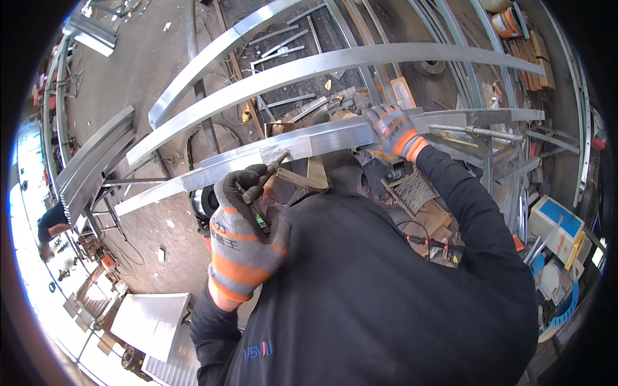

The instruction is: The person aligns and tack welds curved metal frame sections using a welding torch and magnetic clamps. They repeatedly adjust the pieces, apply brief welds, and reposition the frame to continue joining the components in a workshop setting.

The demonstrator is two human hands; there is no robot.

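Note:
My left hand [248, 248], in a grey and orange glove with dark fingers, is closed around the screw end of a clamp [311, 175]. A slim green object [261, 222], its kind unclear, shows between the palm and fingers. The clamp's yellowish jaw sits against the near side of a silver metal bar [290, 148], which lies across in front of me. Farther right, my right hand [394, 130], gloved alike, curls its fingers over that bar. Beside it, a second clamp with a long threaded rod [476, 132] reaches to the right. My torso hides what lies below.
Two curved metal bars [322, 63] arch across beyond my hands. Metal offcuts [280, 51] litter the floor behind them. Stacked curved profiles [96, 157] stand at left, near another person's dark sleeve [53, 220]. A blue-and-white box [557, 225] and bins crowd the right.

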